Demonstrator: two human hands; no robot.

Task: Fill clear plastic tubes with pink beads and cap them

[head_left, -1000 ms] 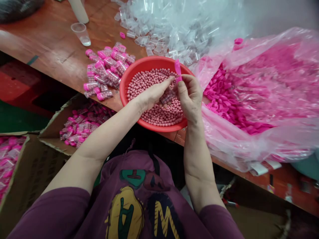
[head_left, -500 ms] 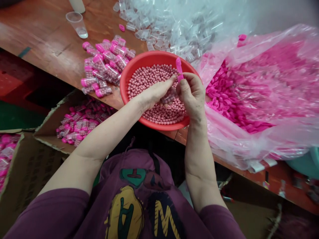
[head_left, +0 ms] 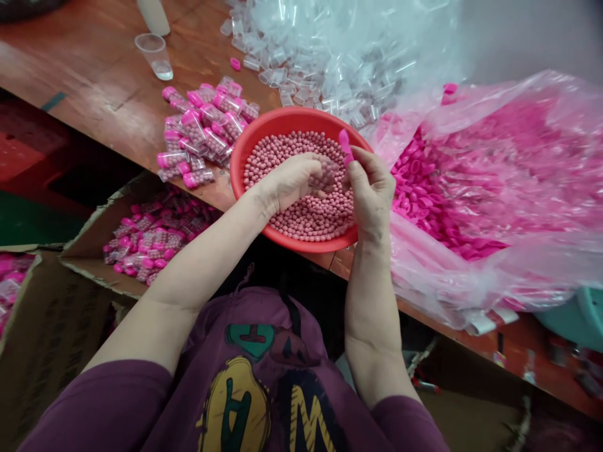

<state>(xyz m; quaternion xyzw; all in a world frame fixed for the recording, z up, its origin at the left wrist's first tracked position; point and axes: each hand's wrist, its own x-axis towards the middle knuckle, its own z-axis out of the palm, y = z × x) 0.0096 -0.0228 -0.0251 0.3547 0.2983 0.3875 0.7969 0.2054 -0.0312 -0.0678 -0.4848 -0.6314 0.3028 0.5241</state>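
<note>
Over the red bowl (head_left: pixel 245 147) of small pink beads (head_left: pixel 282 154), both my hands meet. My left hand (head_left: pixel 292 179) curls its fingers round a small clear vial (head_left: pixel 325 176) that holds pink beads. My right hand (head_left: pixel 372 188) pinches a pink cap (head_left: pixel 345 143) between thumb and fingers, just right of the vial's mouth. The cap stands apart from the vial by a small gap.
Filled pink-capped vials (head_left: pixel 202 129) lie piled left of the bowl. A heap of empty clear vials (head_left: pixel 330 56) lies behind it. A plastic bag of pink caps (head_left: pixel 471 182) spreads to the right. A clear cup (head_left: pixel 153 55) stands far left. Cardboard boxes (head_left: pixel 94 251) with filled vials sit below the table edge.
My left hand has curled more tightly and lifted the vial a little. My right hand with the cap has shifted slightly right. The camera view has moved a little.
</note>
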